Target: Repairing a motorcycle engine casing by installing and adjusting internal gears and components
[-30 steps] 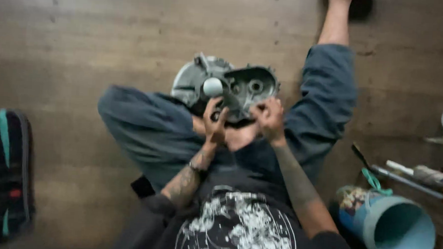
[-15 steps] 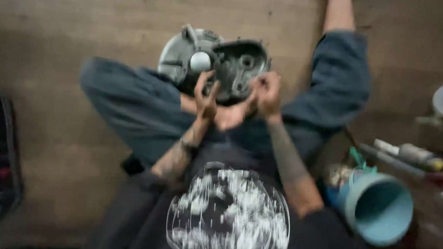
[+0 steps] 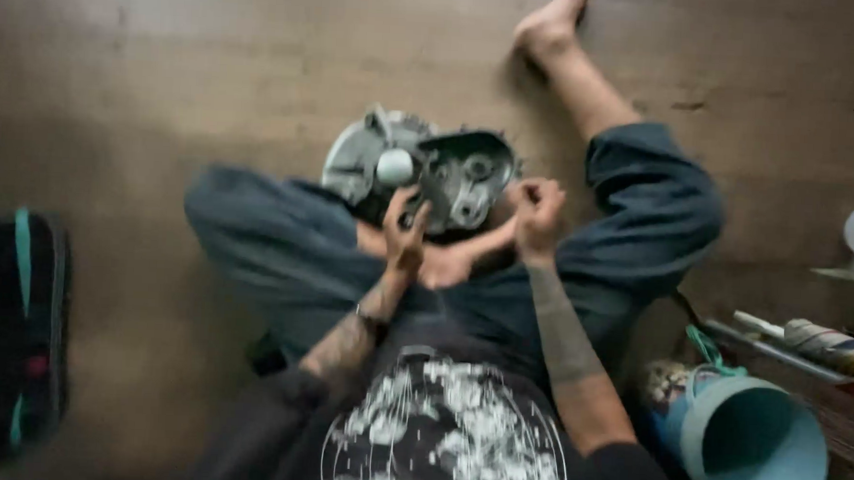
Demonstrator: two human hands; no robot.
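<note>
Engine casing [image 3: 421, 168], grey metal, rests between the crossed legs at 12 o'clock, braced for access. Left hand [image 3: 406, 239] grips its near edge; right hand [image 3: 538, 208] is clenched at 3 o'clock.

I see a grey metal engine cover [image 3: 421, 168] with round holes. It stands tilted on the wooden floor [image 3: 165, 85], between my legs.

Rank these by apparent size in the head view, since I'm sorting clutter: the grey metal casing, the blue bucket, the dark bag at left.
1. Dark bag, cut by the frame.
2. Blue bucket and grey metal casing: too alike, and the bucket sits nearer the camera.
</note>
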